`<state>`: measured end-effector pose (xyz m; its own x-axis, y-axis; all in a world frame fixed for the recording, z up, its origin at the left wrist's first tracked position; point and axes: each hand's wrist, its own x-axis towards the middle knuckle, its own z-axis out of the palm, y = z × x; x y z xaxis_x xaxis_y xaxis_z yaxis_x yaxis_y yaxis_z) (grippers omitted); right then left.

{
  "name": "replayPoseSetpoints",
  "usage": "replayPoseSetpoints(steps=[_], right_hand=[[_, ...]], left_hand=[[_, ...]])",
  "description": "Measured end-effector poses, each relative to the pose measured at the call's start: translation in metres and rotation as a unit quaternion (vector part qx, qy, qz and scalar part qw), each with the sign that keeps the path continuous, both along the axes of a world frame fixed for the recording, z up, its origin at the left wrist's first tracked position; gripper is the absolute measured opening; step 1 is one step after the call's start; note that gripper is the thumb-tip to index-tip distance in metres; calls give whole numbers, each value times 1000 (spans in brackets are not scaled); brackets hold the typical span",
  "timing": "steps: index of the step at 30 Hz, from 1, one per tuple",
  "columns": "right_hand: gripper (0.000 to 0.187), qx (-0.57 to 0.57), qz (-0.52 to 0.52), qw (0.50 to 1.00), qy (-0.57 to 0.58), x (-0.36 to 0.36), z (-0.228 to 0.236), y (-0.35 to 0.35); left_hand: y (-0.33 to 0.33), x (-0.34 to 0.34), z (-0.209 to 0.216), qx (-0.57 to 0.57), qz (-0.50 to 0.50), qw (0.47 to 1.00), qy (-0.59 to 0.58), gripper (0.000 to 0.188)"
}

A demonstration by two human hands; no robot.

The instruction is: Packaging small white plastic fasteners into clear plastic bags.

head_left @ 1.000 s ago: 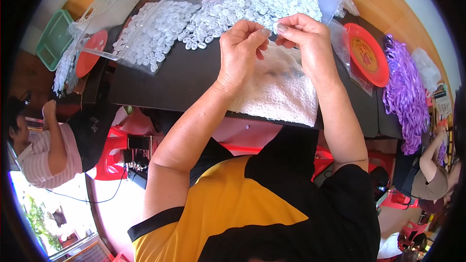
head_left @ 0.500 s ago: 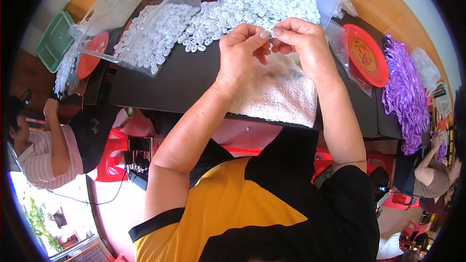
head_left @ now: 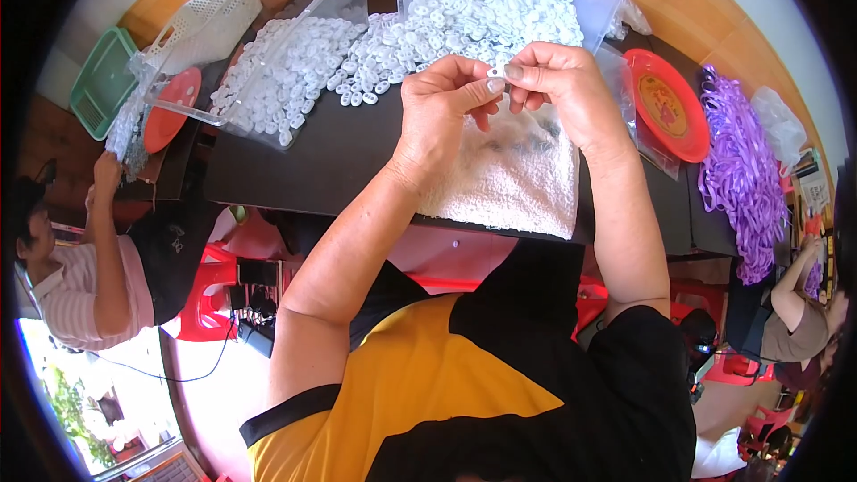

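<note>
Both hands meet over the dark table, above a white towel (head_left: pixel 513 183). My left hand (head_left: pixel 442 107) is closed in a pinch, thumb against forefinger, on a small white plastic piece (head_left: pixel 496 73). From the other side my right hand (head_left: pixel 562 94) pinches at the same piece, its thumb tip touching its edge. Much of the piece is hidden by the fingertips. Beyond the hands spreads a heap of similar white oval pieces (head_left: pixel 379 49) with holes, spilling between two clear plastic bins.
The left clear bin (head_left: pixel 353 13) lies tilted; another clear bin (head_left: pixel 607 0) stands behind my hands. On the right are a red plate (head_left: pixel 692 120) and purple ribbons (head_left: pixel 741 178). Leftward are a green basket (head_left: pixel 103 89), a red tray (head_left: pixel 170 112) and a seated person (head_left: pixel 98 268).
My hands have dipped slightly, and the white piece shows more between my fingertips. On the left, the other person's arm has risen toward the clear strips.
</note>
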<state>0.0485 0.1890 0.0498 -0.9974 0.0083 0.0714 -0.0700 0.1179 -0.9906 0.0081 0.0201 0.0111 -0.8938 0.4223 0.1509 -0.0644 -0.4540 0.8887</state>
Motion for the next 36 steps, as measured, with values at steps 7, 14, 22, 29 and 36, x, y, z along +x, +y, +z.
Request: replayPoseSetpoints(steps=[7,14,22,29,36], right_hand=[[16,36,-13,998,46,3,-1,-12],[16,58,-17,995,79,2,-5,-19],[16,3,19,998,53,-2,-8,-17],[19,14,11,1000,16,2,14,1],[24,23,67,996,-45,6,13,11]], left_hand=[[-3,0,0,-26,-10,1000,-1,10],[-2,1,-3,-68,12,997,41,11],[-3,0,-4,-70,11,997,18,13],[2,5,1,-33,-3,999,28,15],[-1,4,-2,-56,-30,991,117,21]])
